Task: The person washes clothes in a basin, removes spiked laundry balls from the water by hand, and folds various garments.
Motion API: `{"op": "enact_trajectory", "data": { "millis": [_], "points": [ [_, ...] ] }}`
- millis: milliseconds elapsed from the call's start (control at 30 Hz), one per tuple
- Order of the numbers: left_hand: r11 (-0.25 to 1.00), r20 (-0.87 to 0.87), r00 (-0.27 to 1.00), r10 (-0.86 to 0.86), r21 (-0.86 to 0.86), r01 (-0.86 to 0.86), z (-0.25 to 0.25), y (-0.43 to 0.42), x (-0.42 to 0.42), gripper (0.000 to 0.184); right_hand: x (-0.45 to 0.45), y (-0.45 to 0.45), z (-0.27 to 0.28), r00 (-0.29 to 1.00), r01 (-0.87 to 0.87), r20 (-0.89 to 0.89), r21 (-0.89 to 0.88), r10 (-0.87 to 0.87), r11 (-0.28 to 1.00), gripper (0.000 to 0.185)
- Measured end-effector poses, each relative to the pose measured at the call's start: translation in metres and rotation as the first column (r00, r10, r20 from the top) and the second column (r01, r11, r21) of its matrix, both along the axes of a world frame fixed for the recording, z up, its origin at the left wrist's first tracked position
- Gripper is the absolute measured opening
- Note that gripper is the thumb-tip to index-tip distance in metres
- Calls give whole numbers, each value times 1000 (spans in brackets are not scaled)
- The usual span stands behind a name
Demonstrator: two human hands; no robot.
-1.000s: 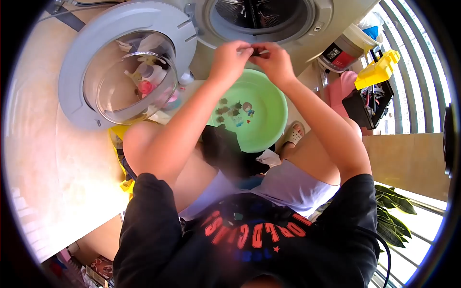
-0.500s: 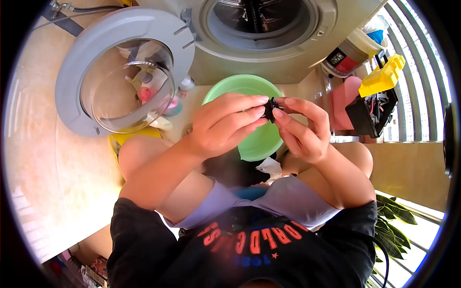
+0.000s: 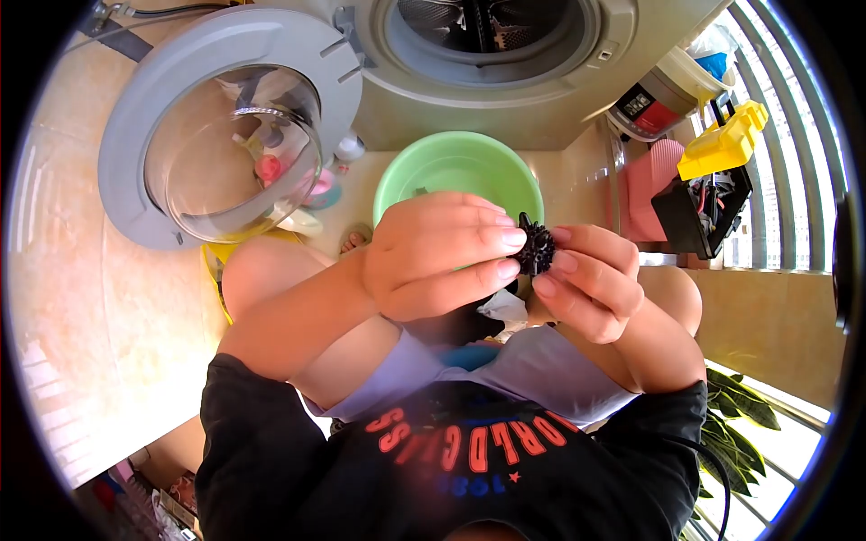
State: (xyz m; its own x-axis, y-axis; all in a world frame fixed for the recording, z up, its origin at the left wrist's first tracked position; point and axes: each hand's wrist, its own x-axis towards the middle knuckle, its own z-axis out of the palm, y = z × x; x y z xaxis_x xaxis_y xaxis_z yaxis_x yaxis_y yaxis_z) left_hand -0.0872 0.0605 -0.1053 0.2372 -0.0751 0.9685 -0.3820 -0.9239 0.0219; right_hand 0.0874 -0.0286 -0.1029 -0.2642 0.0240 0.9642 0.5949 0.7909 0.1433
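My left hand (image 3: 437,257) and my right hand (image 3: 595,281) meet in front of me, each closed in a pinch on a small black spiky piece (image 3: 538,251). It is roundish, with short prongs all about it and a narrow stub at its top. My left fingertips press its left side; my right thumb and fingers grip its right side. Its exact kind I cannot make out. Behind and below the hands stands a light green basin (image 3: 460,149), partly hidden by my left hand, with a small dark bit inside near its left wall.
Ahead is a front-loading washing machine (image 3: 451,117), its round door (image 3: 135,153) swung out to the left. On the right are a paint bucket (image 3: 651,104), a pink container (image 3: 642,189) and a black toolbox (image 3: 672,216) with a yellow lid (image 3: 722,144). Bottles stand behind the door glass.
Both hands have come lower and closer to me with the black spiky piece, which has turned and shows more of its prongs. More of the basin's inside is visible.
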Motion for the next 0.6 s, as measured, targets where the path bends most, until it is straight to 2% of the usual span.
{"op": "enact_trajectory", "data": {
  "millis": [133, 267, 433, 600],
  "points": [
    [997, 34, 997, 71, 15, -72, -2, -3, -2, 18, -1, -6, 6, 999, 10, 31, -108, -6, 994, 27],
    [992, 148, 982, 114, 34, -121, -8, -9, 2, 17, -5, -6, 6, 999, -5, 51, -72, 8, 997, 24],
    [992, 87, 990, 108, 48, -113, -1, -21, -4, 9, -14, -10, 6, 998, -48, 33, -22, 49, 999, 18],
    [973, 233, 949, 211, 43, -227, -10, -34, 2, 11, -19, -20, 8, 999, -30, 34, -6, 30, 1000, 15]
  ]
}}
